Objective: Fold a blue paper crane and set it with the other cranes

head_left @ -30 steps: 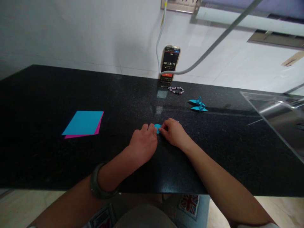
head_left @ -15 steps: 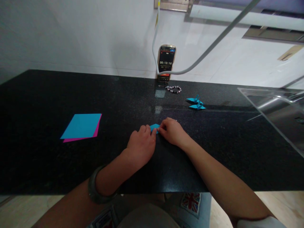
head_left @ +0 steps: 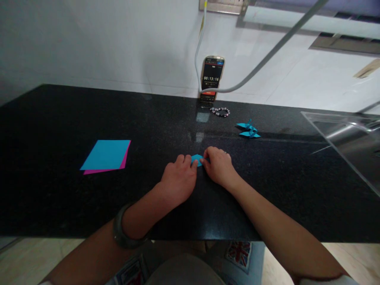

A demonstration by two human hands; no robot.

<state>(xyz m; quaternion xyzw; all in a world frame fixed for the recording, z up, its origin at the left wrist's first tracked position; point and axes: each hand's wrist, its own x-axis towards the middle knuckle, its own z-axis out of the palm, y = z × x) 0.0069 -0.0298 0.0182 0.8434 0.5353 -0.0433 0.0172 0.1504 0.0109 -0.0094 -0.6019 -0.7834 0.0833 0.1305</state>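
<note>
A small folded piece of blue paper (head_left: 196,159) lies on the black countertop between my hands, partly covered by my fingers. My left hand (head_left: 179,177) grips its left side, the thumb lying along the near edge. At the paper's right corner, my right hand (head_left: 219,165) pinches it between thumb and fingers. To the left rests a stack of square sheets (head_left: 107,154), blue on top with magenta showing beneath. Two folded blue paper cranes (head_left: 249,130) sit beyond my right hand.
Against the wall leans a phone (head_left: 212,77) showing a timer, with a bead string (head_left: 220,111) in front of it. A grey cable (head_left: 252,74) hangs across the view there. A metal sink (head_left: 353,136) is set in the counter (head_left: 59,198) at the right.
The whole view has shifted slightly, so things appear a little further right. Both hands stay on the folded blue paper; the right thumb and fingers have moved very little.
</note>
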